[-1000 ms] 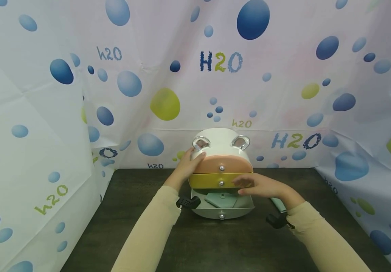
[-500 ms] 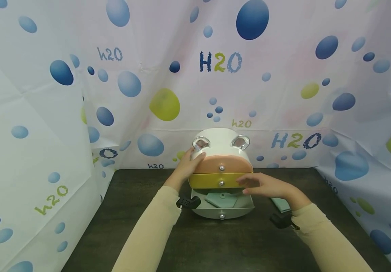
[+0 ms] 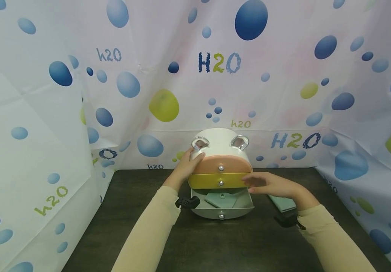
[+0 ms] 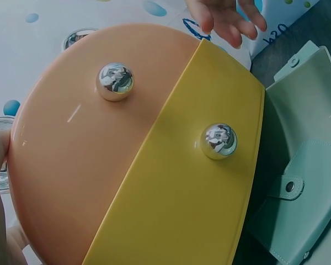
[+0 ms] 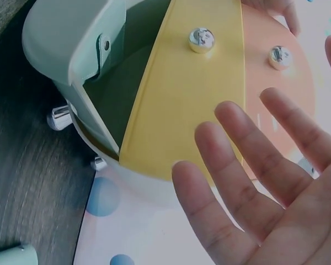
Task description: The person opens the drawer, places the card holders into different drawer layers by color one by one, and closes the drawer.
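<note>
A small drawer cabinet (image 3: 220,141) with a white rounded top and two shiny ear-like loops stands at the back of the table. Its peach drawer (image 3: 226,165) and yellow drawer (image 3: 202,181) are closed, each with a silver knob. The pale green bottom drawer (image 3: 212,214) is pulled out, and a green wallet (image 4: 289,193) with a snap tab lies in it. My left hand (image 3: 186,168) holds the cabinet's upper left side, its thumb at the peach front. Beside the yellow drawer's right end hovers my right hand (image 3: 270,184), fingers spread and holding nothing.
To the right of the cabinet, partly behind the right wrist, a flat green item (image 3: 284,204) lies on the dark table (image 3: 216,245). A white sheet (image 3: 277,45) printed with blue and green drops hangs behind and at both sides.
My right hand has drifted right, away from the middle of the yellow drawer, showing more of the green item on the table. The left hand and the cabinet have stayed put.
</note>
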A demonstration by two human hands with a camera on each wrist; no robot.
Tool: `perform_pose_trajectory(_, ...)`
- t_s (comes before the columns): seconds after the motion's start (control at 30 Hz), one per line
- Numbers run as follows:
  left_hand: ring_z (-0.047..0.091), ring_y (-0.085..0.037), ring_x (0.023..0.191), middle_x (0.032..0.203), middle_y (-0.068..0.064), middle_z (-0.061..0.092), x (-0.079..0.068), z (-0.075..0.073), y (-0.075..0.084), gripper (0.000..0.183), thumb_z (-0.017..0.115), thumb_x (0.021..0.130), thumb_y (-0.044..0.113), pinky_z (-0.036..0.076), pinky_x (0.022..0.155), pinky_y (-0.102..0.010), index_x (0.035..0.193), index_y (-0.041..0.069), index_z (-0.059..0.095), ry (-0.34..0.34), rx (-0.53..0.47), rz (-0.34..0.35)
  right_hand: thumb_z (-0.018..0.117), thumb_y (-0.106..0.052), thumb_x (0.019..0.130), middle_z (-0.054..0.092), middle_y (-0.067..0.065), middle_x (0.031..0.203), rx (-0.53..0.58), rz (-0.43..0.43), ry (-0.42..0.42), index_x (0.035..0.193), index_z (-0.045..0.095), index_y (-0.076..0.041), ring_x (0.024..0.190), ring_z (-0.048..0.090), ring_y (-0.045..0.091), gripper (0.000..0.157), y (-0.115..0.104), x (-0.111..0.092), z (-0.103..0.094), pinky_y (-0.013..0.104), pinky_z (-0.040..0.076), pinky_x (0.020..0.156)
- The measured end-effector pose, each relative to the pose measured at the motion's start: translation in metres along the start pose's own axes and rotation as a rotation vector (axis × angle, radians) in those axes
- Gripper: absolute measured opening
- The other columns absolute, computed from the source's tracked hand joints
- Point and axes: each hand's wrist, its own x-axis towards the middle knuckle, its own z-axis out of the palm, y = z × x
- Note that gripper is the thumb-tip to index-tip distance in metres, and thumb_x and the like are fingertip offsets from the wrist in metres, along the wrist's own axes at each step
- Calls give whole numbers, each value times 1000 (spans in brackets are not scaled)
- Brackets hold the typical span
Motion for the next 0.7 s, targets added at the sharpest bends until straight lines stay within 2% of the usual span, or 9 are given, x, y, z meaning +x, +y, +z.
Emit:
perform_pose_trajectory(0.2, 21, -37, 150, 164, -16, 22, -1, -1, 1, 96, 50, 91, 71, 20, 118, -59, 161, 13, 20, -11, -3, -6, 63, -25, 100, 56, 23, 138, -10, 12, 19, 143, 50, -1, 129, 50, 44, 51, 0, -6, -4, 55, 47, 100)
perform_pose_trajectory(0.37, 20, -37, 150, 164, -16, 22, -1, -2, 2, 96, 51, 90, 71, 20, 118, -58, 161, 13, 20, -14, -14, -2, 63, -26, 100, 56, 24, 136, -23, 8, 40, 143, 49, -1, 127, 51, 47, 52, 1, -10, -7, 58, 46, 99)
perform_pose_trajectory(0.57, 19, -37, 150, 164, -16, 21, -1, -2, 2, 97, 53, 90, 71, 19, 118, -59, 161, 13, 20, -19, -27, -10, 62, -25, 100, 56, 23, 136, -39, 13, 49, 144, 49, -2, 122, 57, 39, 51, 2, -15, -11, 58, 46, 99)
perform_pose_trajectory(0.7, 20, -37, 150, 164, -17, 22, -1, -3, 2, 97, 53, 90, 70, 19, 118, -59, 161, 13, 20, -22, -24, -7, 61, -23, 101, 58, 20, 136, -62, 0, 51, 144, 49, -1, 121, 58, 37, 49, 4, -17, -15, 53, 48, 97)
